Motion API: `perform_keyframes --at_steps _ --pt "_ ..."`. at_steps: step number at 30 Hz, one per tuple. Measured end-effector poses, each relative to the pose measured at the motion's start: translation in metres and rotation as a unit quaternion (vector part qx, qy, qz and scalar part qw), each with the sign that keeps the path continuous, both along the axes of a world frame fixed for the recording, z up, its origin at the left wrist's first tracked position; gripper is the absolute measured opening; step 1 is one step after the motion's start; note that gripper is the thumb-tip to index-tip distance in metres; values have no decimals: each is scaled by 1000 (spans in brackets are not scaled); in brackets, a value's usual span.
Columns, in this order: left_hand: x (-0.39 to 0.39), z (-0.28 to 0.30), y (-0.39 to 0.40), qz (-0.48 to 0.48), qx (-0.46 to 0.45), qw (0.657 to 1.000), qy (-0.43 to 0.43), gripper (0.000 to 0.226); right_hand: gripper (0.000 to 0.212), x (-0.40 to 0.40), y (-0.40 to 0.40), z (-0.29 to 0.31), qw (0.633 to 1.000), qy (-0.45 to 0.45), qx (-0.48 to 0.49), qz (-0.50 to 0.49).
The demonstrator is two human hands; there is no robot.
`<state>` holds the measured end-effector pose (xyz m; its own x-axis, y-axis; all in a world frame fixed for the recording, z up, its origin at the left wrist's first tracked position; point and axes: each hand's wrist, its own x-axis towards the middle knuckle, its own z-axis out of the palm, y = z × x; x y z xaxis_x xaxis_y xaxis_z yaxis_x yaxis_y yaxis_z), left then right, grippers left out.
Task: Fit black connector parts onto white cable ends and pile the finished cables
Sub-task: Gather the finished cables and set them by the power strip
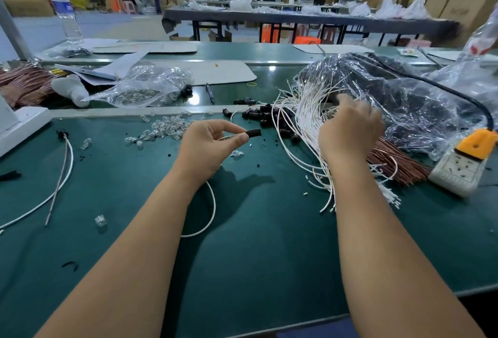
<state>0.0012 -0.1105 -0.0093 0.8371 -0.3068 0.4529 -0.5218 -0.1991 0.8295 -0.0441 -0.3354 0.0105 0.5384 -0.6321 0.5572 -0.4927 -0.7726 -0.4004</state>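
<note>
The left hand (pixel 207 146) pinched a white cable (pixel 213 211) near its end between thumb and fingers, with a black connector (pixel 254 132) already sitting on the tip and pointing toward three o'clock. By the look of it, this cable was done on that end — it trailed back under the wrist and looped over the green table (pixel 269 256) toward six o'clock.

The right hand (pixel 350 132) was over the bundle of white cables (pixel 304 127), fingers bent down into the strands. Whether it had closed on one yet I could not tell; the fingertips were hidden.

So the step seemed to be the changeover: one fitted piece in the left, the right fetching the next. The next move would call for teasing a single strand free of the tangle and setting the fitted cable aside.

The loose black parts (pixel 265 116) lay at about eleven o'clock from the right hand, between the two hands — near both.
</note>
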Motion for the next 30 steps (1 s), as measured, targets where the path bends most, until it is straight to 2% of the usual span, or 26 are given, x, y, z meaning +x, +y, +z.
perform_keyframes --at_steps 2,4,7,11,13,16,20,24,27,30 --pt "0 0 0 -3 -3 1000 4 6 56 -3 -9 -1 989 114 79 -47" --pt "0 0 0 -6 -3 1000 9 6 50 -3 -12 -2 975 176 122 -56" --pt "-1 -1 0 -17 -6 1000 24 5 42 1 -14 -4 970 204 117 -58" --pt "0 -2 0 -18 -5 999 30 4 27 0 -13 -5 977 185 85 -63" --pt "0 -2 -1 -17 -1 999 32 4 20 -2 -12 -5 983 152 86 -54" --pt "0 -2 0 -15 -1 999 41 5 22 -7 -9 -1 990 93 86 -55" --pt "1 -2 2 26 9 998 52 11 24 -7 2 5 997 -50 -25 -58" --pt "3 0 6 74 -21 995 63 14 17 9 42 6 977 -148 -114 102" --pt "5 1 9 111 -56 990 63 17 10 16 82 0 928 -244 -28 279" --pt "9 3 11 149 -116 980 62 16 6 15 108 -3 862 -334 167 344"
